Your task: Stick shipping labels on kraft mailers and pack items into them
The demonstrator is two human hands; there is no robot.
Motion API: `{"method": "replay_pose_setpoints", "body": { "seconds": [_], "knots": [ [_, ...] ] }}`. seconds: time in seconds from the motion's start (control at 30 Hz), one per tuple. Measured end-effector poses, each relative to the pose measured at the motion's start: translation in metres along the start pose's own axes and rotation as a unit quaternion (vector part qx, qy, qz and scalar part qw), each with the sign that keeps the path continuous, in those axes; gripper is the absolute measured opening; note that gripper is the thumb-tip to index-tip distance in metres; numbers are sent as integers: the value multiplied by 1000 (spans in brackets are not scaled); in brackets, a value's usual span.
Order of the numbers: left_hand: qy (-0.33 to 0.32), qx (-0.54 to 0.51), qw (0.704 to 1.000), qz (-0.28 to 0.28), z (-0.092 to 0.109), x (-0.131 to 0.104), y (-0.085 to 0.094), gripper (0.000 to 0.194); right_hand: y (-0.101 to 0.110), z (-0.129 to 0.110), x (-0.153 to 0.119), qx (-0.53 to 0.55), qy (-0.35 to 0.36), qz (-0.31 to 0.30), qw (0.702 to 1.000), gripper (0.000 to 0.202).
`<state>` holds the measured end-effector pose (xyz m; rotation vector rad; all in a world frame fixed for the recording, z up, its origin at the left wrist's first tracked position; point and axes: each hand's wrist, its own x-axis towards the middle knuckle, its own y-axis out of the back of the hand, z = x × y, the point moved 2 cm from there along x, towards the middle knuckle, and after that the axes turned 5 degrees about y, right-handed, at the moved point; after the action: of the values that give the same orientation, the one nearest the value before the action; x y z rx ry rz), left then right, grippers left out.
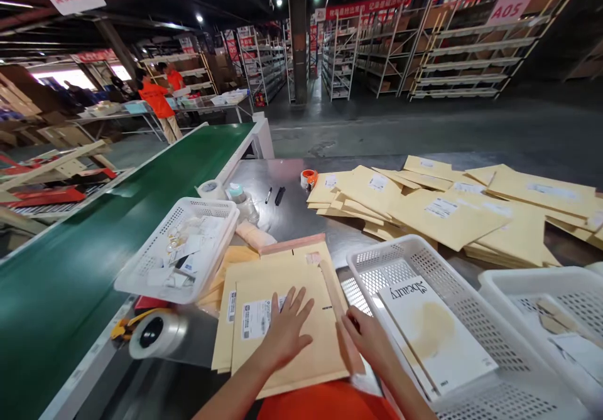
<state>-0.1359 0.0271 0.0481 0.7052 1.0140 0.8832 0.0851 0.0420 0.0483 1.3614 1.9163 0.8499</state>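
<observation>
My left hand (292, 326) lies flat with fingers spread on a yellow padded envelope (301, 366), partly over its white label (253, 319). This envelope rests on other envelopes, and a pinkish strip (333, 294) runs along its right side. At that side, between the envelope and a white basket (424, 250), my right hand (367, 335) is closed with its fingers curled. Whatever it grips, if anything, is hidden. Inside the basket lies a white "beauty" magazine or book (443, 335).
Labelled envelopes (438, 213) pile up at the back right. To the left stand a white basket of small items (230, 225), a roll of clear film (157, 335) and a green conveyor belt (155, 200). An orange tape roll (309, 177) and markers (279, 196) lie behind. People in orange (155, 100) stand far off.
</observation>
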Motion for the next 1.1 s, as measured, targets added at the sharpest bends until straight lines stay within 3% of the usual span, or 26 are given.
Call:
{"method": "replay_pose_setpoints", "body": {
  "seconds": [0.1, 0.2, 0.37, 0.43, 0.6, 0.67, 0.7, 0.77, 0.87, 0.93, 1.0, 1.03, 1.1],
  "knots": [
    [11, -1, 1000, -16, 5, -2, 7, 78, -8, -19, 2, -60, 56, -15, 997, 22],
    [22, -1, 999, -41, 8, -3, 10, 81, -30, -34, 0, -135, 89, -22, 987, 17],
    [-9, -29, 999, -32, 2, -1, -1, 83, -59, -38, -4, -188, 124, 10, 974, 18],
    [-28, -37, 999, -26, -1, -1, -6, 82, -57, -39, 18, -207, 120, 21, 971, 18],
    [-24, -42, 998, -28, -4, 2, -11, 82, -31, -57, 124, -236, 49, 55, 969, 21],
    [-16, -44, 998, -29, -7, 5, -13, 82, -23, -65, 142, -242, 51, 67, 967, 22],
    [-13, -46, 998, -28, -8, 7, -14, 83, -23, -66, 138, -244, 63, 68, 965, 22],
    [-7, -53, 998, -26, -9, 10, -16, 85, -31, -59, 105, -245, 101, 58, 962, 20],
    [-3, -66, 998, -23, -6, 10, -11, 86, -54, -28, 22, -239, 163, 28, 957, 21],
    [-5, -77, 997, -28, -2, 7, -4, 88, -63, -5, -27, -199, 228, 51, 952, 23],
    [-15, -100, 994, -33, -1, 1, 3, 87, -64, 13, -55, -119, 202, 48, 971, 21],
    [-14, -114, 993, -19, -4, -2, 6, 84, -62, 20, -61, -72, 155, 44, 984, 18],
    [37, -133, 989, 61, -18, -13, 8, 73, -59, 25, -63, 5, 42, 37, 998, 17]
  ]
}}
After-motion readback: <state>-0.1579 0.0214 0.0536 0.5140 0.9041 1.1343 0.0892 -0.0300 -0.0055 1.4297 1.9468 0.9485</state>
